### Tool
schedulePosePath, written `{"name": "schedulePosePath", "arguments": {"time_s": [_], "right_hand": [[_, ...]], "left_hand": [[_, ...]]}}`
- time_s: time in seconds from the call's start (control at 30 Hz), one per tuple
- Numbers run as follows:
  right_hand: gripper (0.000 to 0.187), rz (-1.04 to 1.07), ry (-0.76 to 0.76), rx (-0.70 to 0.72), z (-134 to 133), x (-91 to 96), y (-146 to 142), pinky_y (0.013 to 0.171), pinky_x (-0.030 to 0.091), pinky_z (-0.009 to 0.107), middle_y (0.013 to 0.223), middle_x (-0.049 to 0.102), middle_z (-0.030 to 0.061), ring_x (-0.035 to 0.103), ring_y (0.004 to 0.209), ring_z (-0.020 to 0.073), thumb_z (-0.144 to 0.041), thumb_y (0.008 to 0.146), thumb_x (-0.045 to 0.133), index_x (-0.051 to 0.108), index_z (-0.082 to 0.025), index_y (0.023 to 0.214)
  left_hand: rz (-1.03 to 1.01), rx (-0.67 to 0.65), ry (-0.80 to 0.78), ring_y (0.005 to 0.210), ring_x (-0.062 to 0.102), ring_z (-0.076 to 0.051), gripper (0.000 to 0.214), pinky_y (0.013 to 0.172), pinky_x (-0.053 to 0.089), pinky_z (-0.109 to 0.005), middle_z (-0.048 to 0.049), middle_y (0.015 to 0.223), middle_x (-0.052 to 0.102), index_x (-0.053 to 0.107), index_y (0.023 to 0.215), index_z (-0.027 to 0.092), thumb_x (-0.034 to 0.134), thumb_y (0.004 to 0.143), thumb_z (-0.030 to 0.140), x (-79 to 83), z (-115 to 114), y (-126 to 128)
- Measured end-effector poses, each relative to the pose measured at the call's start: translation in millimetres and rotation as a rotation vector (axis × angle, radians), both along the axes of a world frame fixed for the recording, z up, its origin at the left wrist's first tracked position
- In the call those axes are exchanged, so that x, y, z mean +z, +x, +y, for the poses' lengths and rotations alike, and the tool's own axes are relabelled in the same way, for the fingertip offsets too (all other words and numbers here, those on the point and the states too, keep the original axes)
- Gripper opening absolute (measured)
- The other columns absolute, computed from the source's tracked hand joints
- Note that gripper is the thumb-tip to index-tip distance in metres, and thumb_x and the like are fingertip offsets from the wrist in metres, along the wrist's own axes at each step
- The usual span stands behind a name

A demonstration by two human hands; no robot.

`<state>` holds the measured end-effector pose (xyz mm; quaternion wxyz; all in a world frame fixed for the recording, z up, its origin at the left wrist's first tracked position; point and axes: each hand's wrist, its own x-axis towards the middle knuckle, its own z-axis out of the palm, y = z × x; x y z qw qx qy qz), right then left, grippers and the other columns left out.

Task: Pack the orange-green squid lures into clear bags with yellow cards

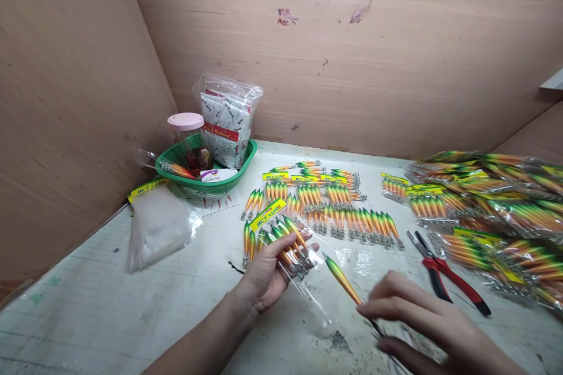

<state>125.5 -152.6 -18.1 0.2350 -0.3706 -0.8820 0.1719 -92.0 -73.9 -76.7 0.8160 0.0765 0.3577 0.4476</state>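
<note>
Lure (pixel 341 278) in right hand (pixel 409 316), pinched near its hook end between thumb and fingers; hand slightly blurred. Left hand (pixel 268 275) grips clear packet (pixel 281 240) of lures, tilted, above the surface (pixel 88 316). Lure tip just beside packet; can't tell if it touches the plastic.

Edges: left wall (pixel 65 99) and back wall (pixel 329 70) close in the surface. Room to move: wide stretch of surface front left, between bag stack (pixel 158 222) and left forearm; narrower strip between packet and pliers (pixel 444 278). Right side tight: pile of filled packets (pixel 497 205) just beyond pliers, which lie with handles toward the person. Rows of loose lures (pixel 373 225) behind the hands.

Writing: "BCT LURE" on yellow header of held packet, on headers among the rows, and on bag stack. "Fortune" on red band in big bag (pixel 226 123), upright in green basket (pixel 250 155) beside jar with pink lid (pixel 186 121).
</note>
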Motion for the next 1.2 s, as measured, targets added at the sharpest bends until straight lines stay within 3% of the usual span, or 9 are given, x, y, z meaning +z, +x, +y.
{"name": "schedulePosePath", "arguments": {"time_s": [0.13, 0.33, 0.53, 0.7, 0.9, 1.07, 1.2], "right_hand": [[0.026, 0.026, 0.333, -0.164, 15.4, -20.1, -32.4, 0.065, 0.05, 0.029, 0.086, 0.065, 0.0072, 0.058, 0.074, 0.017, -0.011, 0.084, 0.054, 0.055, -0.017, 0.109], [0.019, 0.01, 0.46, -0.215, 20.3, -27.9, -37.4, 0.065, 0.047, 0.031, 0.089, 0.061, 0.0091, 0.054, 0.077, 0.0174, -0.007, 0.083, 0.053, 0.06, -0.017, 0.098], [0.013, 0.122, 0.362, -0.236, 24.3, -28.4, -39.9, 0.059, 0.043, 0.028, 0.072, 0.055, 0.0029, 0.05, 0.067, 0.0142, -0.006, 0.083, 0.055, 0.057, -0.018, 0.087], [0.011, 0.16, 0.357, -0.299, 25.5, -32.1, -37.8, 0.06, 0.046, 0.026, 0.078, 0.052, 0.0041, 0.052, 0.072, 0.0148, -0.009, 0.083, 0.055, 0.054, -0.018, 0.09], [0.022, 0.038, 0.276, -0.128, 28.8, -28.4, -36.9, 0.071, 0.051, 0.03, 0.096, 0.055, 0.0076, 0.056, 0.088, 0.0173, -0.013, 0.084, 0.055, 0.063, -0.023, 0.102], [0.019, 0.144, 0.255, -0.119, 29.3, -28.0, -42.2, 0.058, 0.05, 0.024, 0.086, 0.056, 0.006, 0.056, 0.075, 0.0143, -0.011, 0.084, 0.055, 0.064, -0.021, 0.097], [0.015, 0.216, 0.137, -0.135, 28.7, -29.4, -39.0, 0.061, 0.051, 0.023, 0.084, 0.054, 0.0048, 0.058, 0.075, 0.0137, -0.011, 0.084, 0.055, 0.064, -0.021, 0.09]], "left_hand": [[0.006, -0.027, -0.029, 0.069, 0.068, -0.019, 0.013, 0.07, 0.057, -0.034, -0.0121, 0.082, 0.071, 0.064, 0.089, 0.006, 0.06, 0.078, 0.012, 0.1, -2.3, 2.7], [0.01, -0.012, -0.044, 0.067, 0.067, -0.019, 0.01, 0.076, 0.055, -0.038, -0.0111, 0.078, 0.07, 0.064, 0.086, 0.006, 0.059, 0.079, 0.011, 3.0, -3.1, 3.5], [0.012, -0.079, -0.029, 0.073, 0.068, -0.02, 0.016, 0.077, 0.055, -0.037, -0.0141, 0.087, 0.071, 0.065, 0.092, 0.005, 0.06, 0.08, 0.014, 4.0, -5.8, 2.2], [0.023, -0.155, 0.02, 0.073, 0.068, -0.022, 0.021, 0.071, 0.056, -0.037, -0.0165, 0.089, 0.071, 0.065, 0.097, 0.003, 0.059, 0.08, 0.015, 2.4, -9.7, 3.0], [0.017, -0.194, 0.013, 0.071, 0.067, -0.02, 0.019, 0.069, 0.055, -0.032, -0.0163, 0.084, 0.07, 0.065, 0.094, 0.002, 0.059, 0.079, 0.013, 0.9, -12.0, 4.9], [0.029, -0.256, 0.038, 0.07, 0.067, -0.019, 0.018, 0.066, 0.056, -0.032, -0.0164, 0.087, 0.07, 0.065, 0.092, 0.004, 0.058, 0.08, 0.016, 2.4, -10.5, 2.5], [0.023, -0.323, 0.059, 0.067, 0.067, -0.02, 0.019, 0.061, 0.057, -0.034, -0.0157, 0.086, 0.07, 0.064, 0.092, 0.005, 0.059, 0.08, 0.018, 2.2, -9.8, 0.2]]}}
